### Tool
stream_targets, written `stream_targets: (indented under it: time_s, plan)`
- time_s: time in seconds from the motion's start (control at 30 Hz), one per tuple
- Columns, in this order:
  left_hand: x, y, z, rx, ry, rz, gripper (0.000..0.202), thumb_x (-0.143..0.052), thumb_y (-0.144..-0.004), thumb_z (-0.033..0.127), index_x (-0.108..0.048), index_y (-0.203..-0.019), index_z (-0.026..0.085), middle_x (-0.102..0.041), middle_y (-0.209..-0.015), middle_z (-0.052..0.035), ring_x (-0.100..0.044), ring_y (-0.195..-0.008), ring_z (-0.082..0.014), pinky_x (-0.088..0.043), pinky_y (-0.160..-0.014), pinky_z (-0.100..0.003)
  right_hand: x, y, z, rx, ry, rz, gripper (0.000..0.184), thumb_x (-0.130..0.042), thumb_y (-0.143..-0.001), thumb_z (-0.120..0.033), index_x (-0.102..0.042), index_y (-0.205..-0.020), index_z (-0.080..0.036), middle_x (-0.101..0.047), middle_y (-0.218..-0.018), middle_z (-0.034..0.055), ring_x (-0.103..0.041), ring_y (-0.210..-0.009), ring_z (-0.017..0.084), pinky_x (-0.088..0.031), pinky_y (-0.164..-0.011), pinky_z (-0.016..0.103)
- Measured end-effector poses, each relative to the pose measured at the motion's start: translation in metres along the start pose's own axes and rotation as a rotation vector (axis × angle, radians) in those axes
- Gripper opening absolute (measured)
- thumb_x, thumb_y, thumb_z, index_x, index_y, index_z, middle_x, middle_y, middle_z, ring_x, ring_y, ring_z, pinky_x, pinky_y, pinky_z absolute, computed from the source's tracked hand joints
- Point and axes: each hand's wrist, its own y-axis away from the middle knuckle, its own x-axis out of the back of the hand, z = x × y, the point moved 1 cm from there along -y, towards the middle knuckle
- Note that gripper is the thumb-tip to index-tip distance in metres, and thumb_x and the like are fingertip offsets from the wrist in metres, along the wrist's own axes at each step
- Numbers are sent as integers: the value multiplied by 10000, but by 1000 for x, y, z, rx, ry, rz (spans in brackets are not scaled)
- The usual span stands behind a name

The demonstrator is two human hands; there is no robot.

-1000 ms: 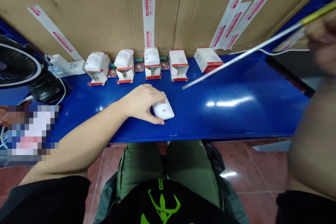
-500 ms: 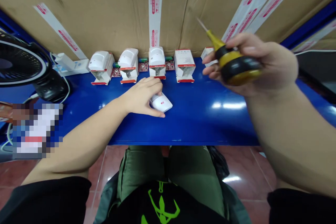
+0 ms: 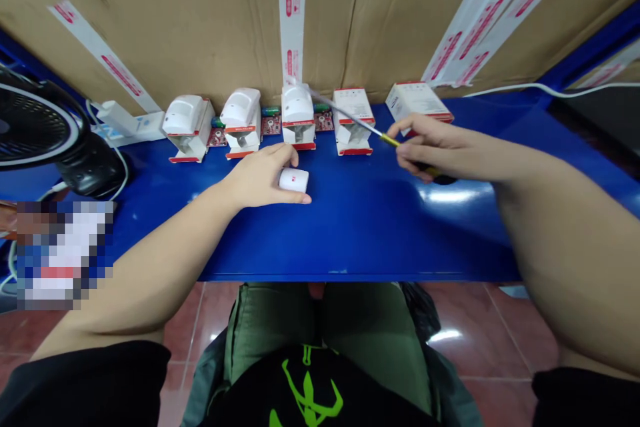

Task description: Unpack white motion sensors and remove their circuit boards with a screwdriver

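My left hand (image 3: 263, 177) is wrapped round a white motion detector (image 3: 293, 180) low over the blue table, and its small red mark faces me. My right hand (image 3: 435, 150) grips a screwdriver (image 3: 387, 139) with a yellow and black handle, mostly hidden by the fingers. Its long shaft points up and left, towards the row of boxes. Behind my hands stand small white boxes with open flaps. Similar detectors sit on three of them, at the left (image 3: 184, 115), centre left (image 3: 241, 107) and middle (image 3: 298, 104).
An open box (image 3: 353, 121) with a bare top stands right of the middle. Farther right a closed white box (image 3: 415, 101) lies near the cardboard wall (image 3: 190, 20). Red circuit boards (image 3: 271, 125) sit between boxes. A black fan (image 3: 40, 127) occupies the left end.
My right hand has lowered towards the table with the screwdriver, whose tip now points left. My left hand has shifted slightly left with the detector, which has turned.
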Motion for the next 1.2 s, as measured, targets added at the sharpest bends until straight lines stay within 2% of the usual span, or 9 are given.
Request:
stream_targets:
  time_s: [0.07, 0.13, 0.27, 0.37, 0.5, 0.7, 0.97, 1.2]
  plan:
    - [1, 1, -4, 2, 24, -12, 891, -718, -853, 1027, -692, -1209, 210, -768, -1134, -112, -761, -1007, -321, -631, -952, -459, 12, 6, 10, -68, 94, -77, 438, -749, -930, -651, -565, -1127, -304, -607, -727, -38, -499, -587, 154, -377, -585, 356]
    - [2, 2, -6, -26, 39, -19, 857, -676, -936, 979, -715, -1290, 200, -785, -1201, -135, -780, -1079, -332, -643, -1023, -478, 21, 13, 18, -147, 135, -126, 559, -813, -830, -791, -657, -1000, -282, -619, -718, -11, -508, -587, 150, -359, -569, 347]
    - [5, 5, -7, -125, 55, -11, 667, -635, -1096, 781, -744, -1399, 197, -806, -1318, -160, -788, -1214, -337, -629, -1147, -503, 28, 21, 27, -253, 187, -187, 681, -869, -703, -900, -750, -827, -241, -676, -757, 55, -602, -649, 177, -435, -618, 353]
    - [7, 5, -5, -185, 83, -28, 555, -658, -1134, 667, -774, -1438, 218, -812, -1362, -155, -783, -1268, -328, -614, -1198, -505, 25, 19, 28, -256, 173, -180, 690, -884, -682, -903, -767, -831, -239, -676, -766, 53, -595, -655, 174, -474, -639, 364]
    - [7, 5, -5, -205, 90, -39, 578, -754, -1082, 678, -805, -1446, 233, -800, -1405, -159, -794, -1265, -326, -639, -1179, -494, 18, 14, 24, -231, 153, -169, 671, -890, -673, -893, -777, -835, -252, -660, -752, 40, -570, -647, 171, -493, -640, 377]
    - [2, 5, -7, -229, 87, -37, 500, -744, -1095, 632, -845, -1373, 228, -806, -1379, -157, -805, -1253, -323, -659, -1156, -501, 9, 13, 17, -174, 187, -164, 646, -846, -690, -891, -774, -817, -262, -657, -735, 46, -584, -673, 191, -493, -635, 382]
    - [2, 4, -6, -259, 106, -22, 471, -740, -1098, 622, -871, -1301, 219, -815, -1354, -159, -815, -1225, -327, -668, -1140, -505, 10, 13, 18, -182, 209, -162, 627, -835, -703, -850, -793, -879, -249, -670, -752, 55, -594, -667, 193, -491, -637, 384]
    - [0, 3, -8, -267, 84, -16, 466, -743, -1103, 609, -872, -1327, 221, -817, -1360, -157, -818, -1226, -325, -670, -1138, -497, 8, 14, 17, -176, 193, -148, 612, -833, -718, -850, -785, -836, -251, -661, -734, 55, -577, -662, 187, -468, -607, 376]
